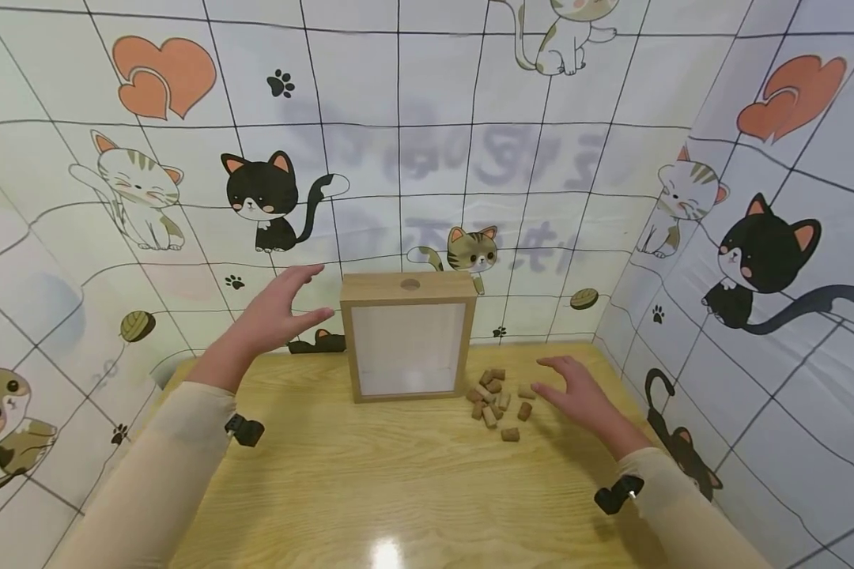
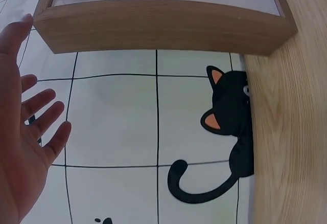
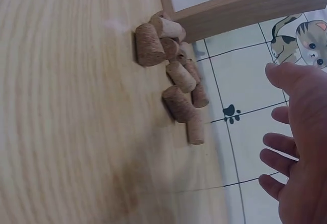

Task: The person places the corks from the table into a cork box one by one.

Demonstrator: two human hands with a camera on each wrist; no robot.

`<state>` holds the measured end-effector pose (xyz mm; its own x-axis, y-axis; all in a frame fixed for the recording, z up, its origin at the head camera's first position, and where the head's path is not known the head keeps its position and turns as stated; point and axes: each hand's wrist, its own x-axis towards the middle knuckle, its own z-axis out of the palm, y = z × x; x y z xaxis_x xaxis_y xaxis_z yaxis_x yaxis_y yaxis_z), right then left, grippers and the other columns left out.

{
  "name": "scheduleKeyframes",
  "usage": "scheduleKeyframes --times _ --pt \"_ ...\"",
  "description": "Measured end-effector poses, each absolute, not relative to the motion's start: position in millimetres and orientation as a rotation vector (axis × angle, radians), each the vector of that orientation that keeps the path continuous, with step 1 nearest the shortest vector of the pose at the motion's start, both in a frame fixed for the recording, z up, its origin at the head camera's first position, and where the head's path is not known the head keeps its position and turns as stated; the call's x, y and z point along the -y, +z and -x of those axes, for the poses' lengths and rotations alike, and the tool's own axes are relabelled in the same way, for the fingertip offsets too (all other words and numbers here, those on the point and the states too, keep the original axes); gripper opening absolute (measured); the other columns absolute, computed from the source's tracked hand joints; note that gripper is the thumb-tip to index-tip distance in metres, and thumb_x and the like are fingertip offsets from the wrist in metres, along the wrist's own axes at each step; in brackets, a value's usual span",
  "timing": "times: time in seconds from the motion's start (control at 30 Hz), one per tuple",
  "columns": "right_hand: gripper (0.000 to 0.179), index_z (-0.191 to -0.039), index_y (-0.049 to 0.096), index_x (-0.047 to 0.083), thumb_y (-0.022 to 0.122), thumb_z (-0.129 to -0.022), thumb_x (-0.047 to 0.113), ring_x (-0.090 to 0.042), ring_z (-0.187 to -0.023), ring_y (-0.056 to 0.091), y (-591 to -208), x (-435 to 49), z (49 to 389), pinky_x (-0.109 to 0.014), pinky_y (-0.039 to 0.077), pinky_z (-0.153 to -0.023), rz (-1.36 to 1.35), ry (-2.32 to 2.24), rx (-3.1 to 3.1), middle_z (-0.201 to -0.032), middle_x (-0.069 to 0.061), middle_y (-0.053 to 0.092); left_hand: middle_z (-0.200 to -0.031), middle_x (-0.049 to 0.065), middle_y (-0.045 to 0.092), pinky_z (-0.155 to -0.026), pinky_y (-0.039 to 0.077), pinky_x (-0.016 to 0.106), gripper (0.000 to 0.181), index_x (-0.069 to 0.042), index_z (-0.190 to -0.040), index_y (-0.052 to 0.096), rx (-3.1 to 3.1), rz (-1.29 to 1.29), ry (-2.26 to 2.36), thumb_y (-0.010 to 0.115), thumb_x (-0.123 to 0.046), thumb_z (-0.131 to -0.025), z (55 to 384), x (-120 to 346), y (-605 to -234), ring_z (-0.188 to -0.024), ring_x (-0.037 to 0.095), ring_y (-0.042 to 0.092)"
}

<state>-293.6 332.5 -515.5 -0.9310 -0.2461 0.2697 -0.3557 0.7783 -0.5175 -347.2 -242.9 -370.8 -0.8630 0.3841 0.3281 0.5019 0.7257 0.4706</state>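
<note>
A wooden box frame (image 1: 407, 289) with a clear front panel and a round hole in its top stands upright at the back of the table. Close to its left side, my left hand (image 1: 279, 310) hovers with fingers extended and holds nothing; the left wrist view shows its palm beside the box's wooden edge (image 2: 163, 27). Several corks (image 1: 489, 395) lie in a loose heap by the box's lower right corner. Just right of them hangs my right hand (image 1: 576, 395), fingers spread and holding nothing. Corks (image 3: 179, 75) also appear in the right wrist view, apart from that hand.
The wood-grain table (image 1: 398, 474) reaches back to a white cloth wall (image 1: 370, 229) printed with grid lines, cats and hearts. This cloth also encloses the left and right sides. Dark wrist cameras sit on both sleeves.
</note>
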Motion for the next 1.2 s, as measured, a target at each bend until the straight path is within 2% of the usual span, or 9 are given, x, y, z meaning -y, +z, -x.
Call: scheduleKeyframes --times 0.13,0.33,0.43,0.63,0.77,0.9,1.2 --pt "0.051 -0.149 0.064 -0.001 0.076 -0.108 0.026 -0.05 -0.133 0.058 -526 -331 286 -0.071 0.051 -0.107 -0.451 0.969 2.801 -0.143 -0.026 0.062 -0.172 0.012 0.04 -0.124 0.042 0.064 0.088 -0.013 -0.173 0.035 2.696 0.72 -0.965 0.076 -0.05 -0.105 355 235 -377 -0.154 0.039 0.043" --pt "0.051 -0.148 0.065 0.0 0.08 -0.105 0.025 -0.046 -0.129 0.06 -543 -325 278 -0.067 0.056 -0.104 -0.417 1.116 2.855 -0.14 -0.02 0.063 -0.171 0.012 0.043 -0.124 0.043 0.06 0.088 -0.014 -0.174 0.032 2.643 0.736 -1.117 0.075 -0.048 -0.106 365 225 -384 -0.154 0.037 0.044" --pt "0.045 -0.144 0.068 0.001 0.08 -0.105 0.022 -0.045 -0.127 0.061 -550 -322 277 -0.065 0.056 -0.103 -0.449 1.144 2.847 -0.137 -0.019 0.064 -0.171 0.011 0.043 -0.125 0.043 0.059 0.085 -0.014 -0.174 0.033 2.624 0.75 -1.15 0.075 -0.045 -0.107 368 220 -385 -0.155 0.036 0.044" --pt "0.043 -0.144 0.068 0.002 0.079 -0.106 0.018 -0.044 -0.127 0.061 -557 -318 276 -0.064 0.058 -0.102 -0.475 1.188 2.852 -0.137 -0.017 0.064 -0.17 0.013 0.045 -0.125 0.043 0.06 0.083 -0.011 -0.174 0.033 2.609 0.77 -1.175 0.074 -0.042 -0.108 371 211 -385 -0.154 0.037 0.044" --pt "0.046 -0.146 0.065 -0.004 0.078 -0.105 0.011 -0.038 -0.119 0.064 -560 -318 276 -0.06 0.058 -0.1 -0.527 1.174 2.86 -0.13 -0.017 0.065 -0.17 0.01 0.046 -0.123 0.045 0.059 0.079 -0.012 -0.172 0.038 2.621 0.753 -1.195 0.072 -0.044 -0.109 372 207 -386 -0.152 0.036 0.048" --pt "0.043 -0.142 0.065 -0.008 0.079 -0.102 0.002 -0.032 -0.11 0.066 -563 -317 277 -0.056 0.058 -0.098 -0.584 1.148 2.849 -0.12 -0.014 0.065 -0.17 0.009 0.046 -0.121 0.047 0.06 0.076 -0.013 -0.17 0.043 2.644 0.736 -1.248 0.072 -0.046 -0.109 373 207 -387 -0.149 0.038 0.05" --pt "0.036 -0.135 0.07 -0.004 0.079 -0.1 -0.001 -0.028 -0.11 0.066 -571 -317 284 -0.052 0.06 -0.098 -0.682 1.032 2.839 -0.116 -0.009 0.067 -0.163 0.013 0.052 -0.117 0.052 0.064 0.075 -0.019 -0.169 0.047 2.662 0.636 -1.429 0.076 -0.047 -0.106 371 207 -386 -0.147 0.045 0.052"
